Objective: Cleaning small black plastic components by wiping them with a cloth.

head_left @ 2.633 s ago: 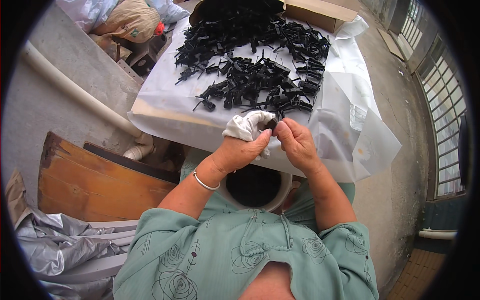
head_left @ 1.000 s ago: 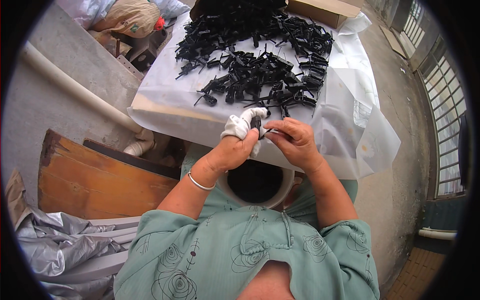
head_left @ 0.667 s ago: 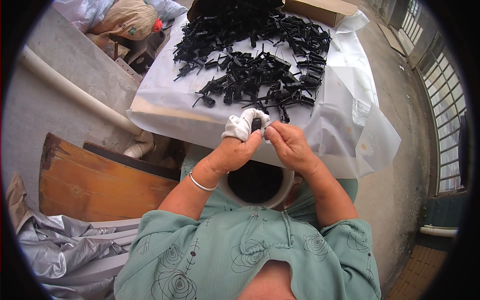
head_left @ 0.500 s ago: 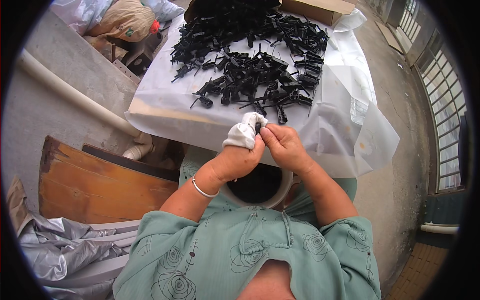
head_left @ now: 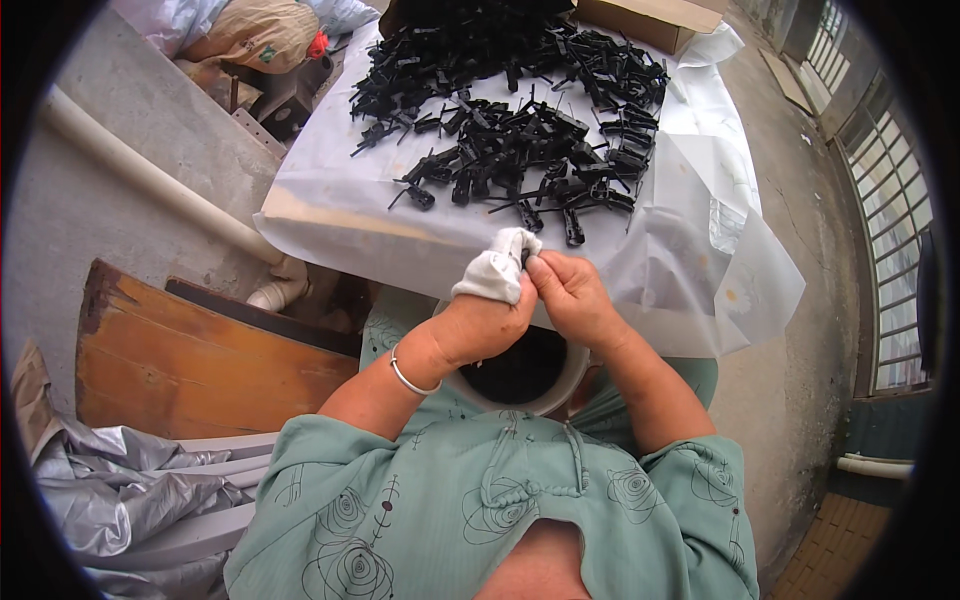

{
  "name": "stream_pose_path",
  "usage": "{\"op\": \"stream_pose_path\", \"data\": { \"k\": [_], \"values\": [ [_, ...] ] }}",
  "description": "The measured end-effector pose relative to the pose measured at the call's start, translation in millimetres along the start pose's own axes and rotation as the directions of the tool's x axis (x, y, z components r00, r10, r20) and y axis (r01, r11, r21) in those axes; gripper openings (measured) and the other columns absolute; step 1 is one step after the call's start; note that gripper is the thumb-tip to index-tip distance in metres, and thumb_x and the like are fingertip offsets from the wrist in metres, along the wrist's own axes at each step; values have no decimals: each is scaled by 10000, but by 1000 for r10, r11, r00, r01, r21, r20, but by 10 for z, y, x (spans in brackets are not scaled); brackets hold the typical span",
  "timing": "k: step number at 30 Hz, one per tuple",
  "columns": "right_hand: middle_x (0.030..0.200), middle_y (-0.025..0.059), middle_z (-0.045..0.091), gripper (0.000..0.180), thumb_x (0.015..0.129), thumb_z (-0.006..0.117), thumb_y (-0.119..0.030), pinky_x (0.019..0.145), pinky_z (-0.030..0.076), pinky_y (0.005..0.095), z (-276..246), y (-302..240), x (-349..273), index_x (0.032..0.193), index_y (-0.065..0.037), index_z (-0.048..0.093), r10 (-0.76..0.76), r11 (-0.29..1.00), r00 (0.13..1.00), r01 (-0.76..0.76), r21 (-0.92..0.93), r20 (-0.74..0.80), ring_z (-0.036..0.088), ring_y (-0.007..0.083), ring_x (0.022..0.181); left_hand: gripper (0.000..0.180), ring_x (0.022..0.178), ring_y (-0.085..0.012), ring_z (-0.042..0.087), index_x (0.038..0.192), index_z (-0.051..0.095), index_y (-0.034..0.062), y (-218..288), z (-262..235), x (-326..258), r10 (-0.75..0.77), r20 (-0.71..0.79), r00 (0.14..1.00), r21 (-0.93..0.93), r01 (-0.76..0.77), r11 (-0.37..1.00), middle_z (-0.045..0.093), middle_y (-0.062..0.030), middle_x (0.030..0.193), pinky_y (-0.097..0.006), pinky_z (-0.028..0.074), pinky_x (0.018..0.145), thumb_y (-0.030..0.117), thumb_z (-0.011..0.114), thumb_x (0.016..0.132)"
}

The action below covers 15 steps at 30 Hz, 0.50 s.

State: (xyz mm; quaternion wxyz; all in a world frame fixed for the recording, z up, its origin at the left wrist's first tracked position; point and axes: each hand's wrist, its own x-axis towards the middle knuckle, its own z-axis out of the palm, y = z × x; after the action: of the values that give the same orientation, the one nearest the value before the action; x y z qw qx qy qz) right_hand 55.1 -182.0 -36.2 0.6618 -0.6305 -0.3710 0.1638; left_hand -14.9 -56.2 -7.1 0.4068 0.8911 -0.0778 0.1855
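My left hand (head_left: pixel 493 312), its fingers wrapped in a white cloth covering (head_left: pixel 491 270), is closed round a small black plastic part (head_left: pixel 525 259) just in front of the table edge. Against the same part press the thumb and fingers of my right hand (head_left: pixel 572 293); most of the part is hidden between the two hands. Below them, between my knees, stands a pale bucket (head_left: pixel 572 385) with dark contents. Many black plastic parts with thin stems (head_left: pixel 510 150) lie heaped on the table, a few nearest me lying singly.
White plastic sheeting (head_left: pixel 330 225) covers the table and hangs over its front and right edge. A cardboard box (head_left: pixel 640 22) sits at the back. To the left are a wooden board (head_left: pixel 210 360), a pipe (head_left: pixel 160 190) and silver sheeting (head_left: pixel 140 490). A barred window (head_left: pixel 890 220) is at right.
Both hands stay together on the small black part, with only a slight shift of the fingers. The whole view has moved a little.
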Motion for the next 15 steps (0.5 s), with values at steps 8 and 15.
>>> {"op": "stream_pose_path", "data": {
  "k": [8, 15],
  "values": [
    [642, 132, 554, 238, 842, 584, -242, 514, 432, 366, -332, -81, 13, 770, -24, 523, -178, 590, 965, -50, -806, -190, 563, 261, 561, 310, 840, -361, 554, 1067, 543, -10, 47, -274, 55, 167, 135, 977, 407, -208, 889, 575, -205, 933, -409, 456, 740, 130, 554, 791],
    [683, 150, 578, 252, 740, 630, -217, 530, 453, 397, -434, -84, -22, 854, -20, 523, -105, 497, 974, -123, -859, -201, 577, 325, 605, 296, 935, -294, 573, 1063, 594, 39, -77, -184, 374, 273, -12, 962, 138, -269, 953, 606, -134, 1004, -347, 472, 800, -29, 548, 779]
  ]
}}
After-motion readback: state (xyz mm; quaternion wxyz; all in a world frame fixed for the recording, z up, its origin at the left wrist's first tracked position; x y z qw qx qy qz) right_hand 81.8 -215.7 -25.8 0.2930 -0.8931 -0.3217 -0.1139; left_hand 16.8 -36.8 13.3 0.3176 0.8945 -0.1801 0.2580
